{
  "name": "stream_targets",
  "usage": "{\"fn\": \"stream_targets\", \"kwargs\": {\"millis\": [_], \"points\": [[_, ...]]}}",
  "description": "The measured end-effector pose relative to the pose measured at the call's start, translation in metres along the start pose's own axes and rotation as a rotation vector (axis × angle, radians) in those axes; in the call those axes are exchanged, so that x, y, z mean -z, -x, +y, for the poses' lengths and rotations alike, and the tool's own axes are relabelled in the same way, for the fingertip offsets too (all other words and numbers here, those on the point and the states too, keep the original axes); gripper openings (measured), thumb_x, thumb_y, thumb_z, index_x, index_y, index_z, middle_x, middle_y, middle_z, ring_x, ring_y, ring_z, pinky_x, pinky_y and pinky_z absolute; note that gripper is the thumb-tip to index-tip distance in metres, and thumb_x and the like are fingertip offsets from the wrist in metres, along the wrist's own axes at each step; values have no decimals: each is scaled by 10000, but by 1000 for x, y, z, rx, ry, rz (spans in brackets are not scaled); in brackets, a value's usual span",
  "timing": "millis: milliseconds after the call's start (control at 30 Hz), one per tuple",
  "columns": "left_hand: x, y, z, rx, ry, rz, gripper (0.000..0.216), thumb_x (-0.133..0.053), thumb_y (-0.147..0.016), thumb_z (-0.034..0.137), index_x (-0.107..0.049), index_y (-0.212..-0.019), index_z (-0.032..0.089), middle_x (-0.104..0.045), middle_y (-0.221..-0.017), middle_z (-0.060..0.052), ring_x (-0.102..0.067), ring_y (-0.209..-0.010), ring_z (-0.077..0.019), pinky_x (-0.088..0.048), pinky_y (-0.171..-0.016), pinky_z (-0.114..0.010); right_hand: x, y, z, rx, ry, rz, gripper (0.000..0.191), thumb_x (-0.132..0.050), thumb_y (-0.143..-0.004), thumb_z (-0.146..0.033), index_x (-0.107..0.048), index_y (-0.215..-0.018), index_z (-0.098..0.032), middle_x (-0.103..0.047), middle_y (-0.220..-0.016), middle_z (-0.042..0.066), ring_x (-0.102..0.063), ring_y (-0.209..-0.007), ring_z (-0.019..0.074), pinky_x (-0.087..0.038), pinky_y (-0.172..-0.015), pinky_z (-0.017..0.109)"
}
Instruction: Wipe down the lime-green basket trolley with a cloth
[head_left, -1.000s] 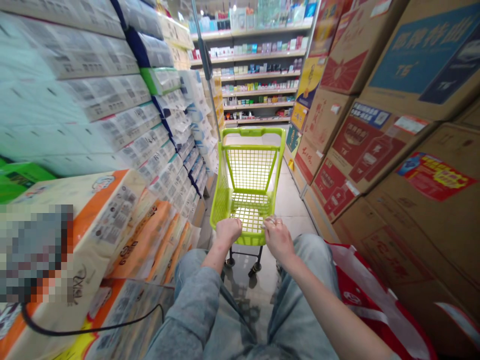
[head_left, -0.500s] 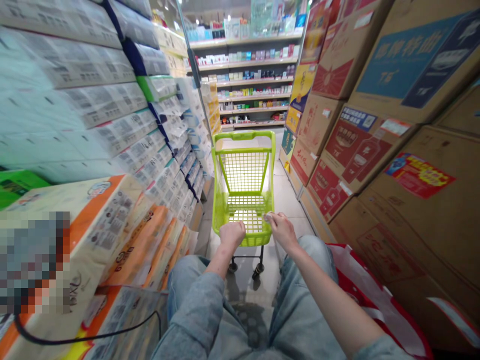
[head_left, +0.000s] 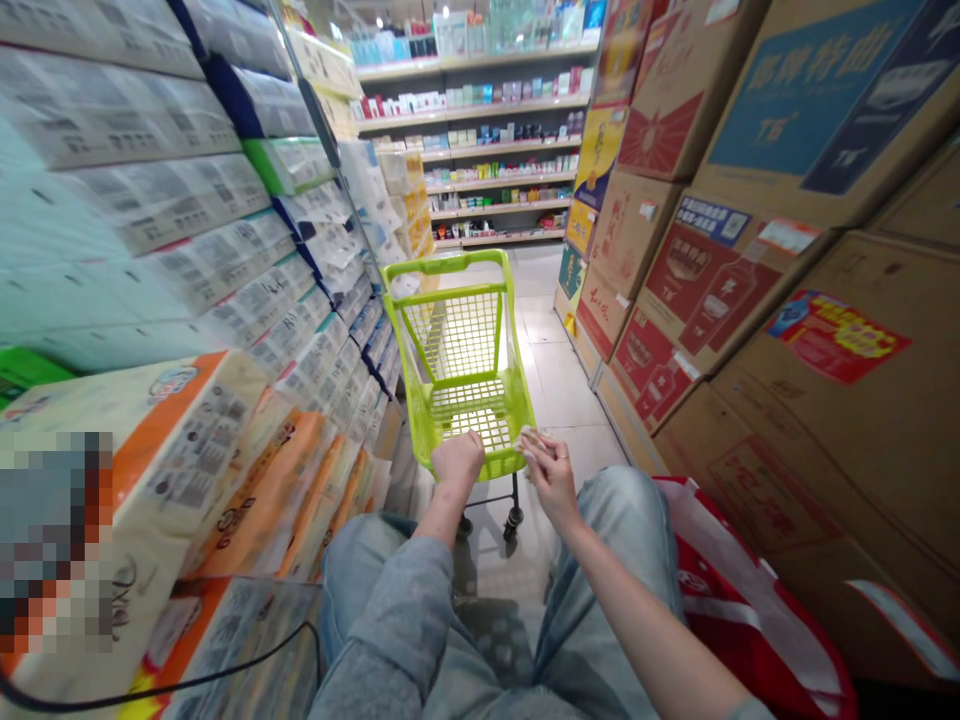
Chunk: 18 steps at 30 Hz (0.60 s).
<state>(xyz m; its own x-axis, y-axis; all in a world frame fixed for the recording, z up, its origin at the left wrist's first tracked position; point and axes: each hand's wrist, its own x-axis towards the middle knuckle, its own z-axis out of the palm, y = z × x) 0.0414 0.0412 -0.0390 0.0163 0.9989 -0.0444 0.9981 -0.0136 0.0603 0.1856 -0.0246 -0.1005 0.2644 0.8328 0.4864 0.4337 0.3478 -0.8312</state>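
Observation:
A small lime-green shopping cart with a mesh basket stands between my knees and the far shelves, turned slightly to the left. My left hand is closed in a fist at the near left rim of the basket and appears to grip it; its fingertips are hidden. At the near right corner, my right hand pinches a crumpled whitish tissue or cloth against or just beside the rim. A ring shows on one finger. Black wheels show under the basket.
Tall stacks of packaged tissue paper line the left side, with orange packs nearer. Cardboard cartons form a wall on the right. A red and white bag lies beside my right knee. Stocked shelves cross the aisle's far end.
The cart has shifted left in view and turned a little. My right hand has opened its pinch slightly, showing more of the whitish tissue or cloth. My left hand stays at the rim.

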Motion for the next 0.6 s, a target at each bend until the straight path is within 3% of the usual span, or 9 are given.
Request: {"fn": "stream_targets", "kwargs": {"millis": [100,200,333,467,600], "points": [[3,-1,-1,-58,-12,-36,558,-179,-930,313,-711,-916,146,-716,-906,-126,-672,-882,-260,-483,-705,-335,-6,26,2,-50,-26,-49,295,-462,-906,-354,-677,-1085,-258,-567,-1056,87,-559,-1076,193,-462,-964,387],[8,-3,-5,-132,-19,-116,597,-156,-940,372,-707,-912,146,-712,-951,-129,-661,-931,-256,-481,-743,-334,-4,33,11,-159,-7,44,317,-442,-907,-368,-670,-1091,-250,-580,-1073,89,-559,-1058,189,-457,-968,397],[11,-8,-14,-191,-47,-195,656,-124,-941,458,-698,-918,141,-700,-995,-146,-646,-983,-262,-478,-783,-337,7,4,28,-240,15,174,369,-429,-893,-385,-639,-1150,-223,-566,-1127,103,-544,-1073,198,-440,-978,420],[13,-10,-20,-286,-128,-227,630,-100,-954,411,-670,-954,143,-694,-993,-155,-647,-975,-256,-483,-791,-362,3,-37,32,-252,1,105,383,-465,-862,-391,-645,-1146,-210,-559,-1100,102,-547,-1019,197,-476,-924,413],[14,-11,-20,-353,-144,-260,536,-145,-961,372,-635,-1017,161,-687,-1021,-137,-634,-1001,-226,-467,-842,-361,-18,-40,27,-291,-66,115,415,-447,-864,-383,-619,-1192,-195,-525,-1103,112,-561,-943,181,-534,-799,349]]}}
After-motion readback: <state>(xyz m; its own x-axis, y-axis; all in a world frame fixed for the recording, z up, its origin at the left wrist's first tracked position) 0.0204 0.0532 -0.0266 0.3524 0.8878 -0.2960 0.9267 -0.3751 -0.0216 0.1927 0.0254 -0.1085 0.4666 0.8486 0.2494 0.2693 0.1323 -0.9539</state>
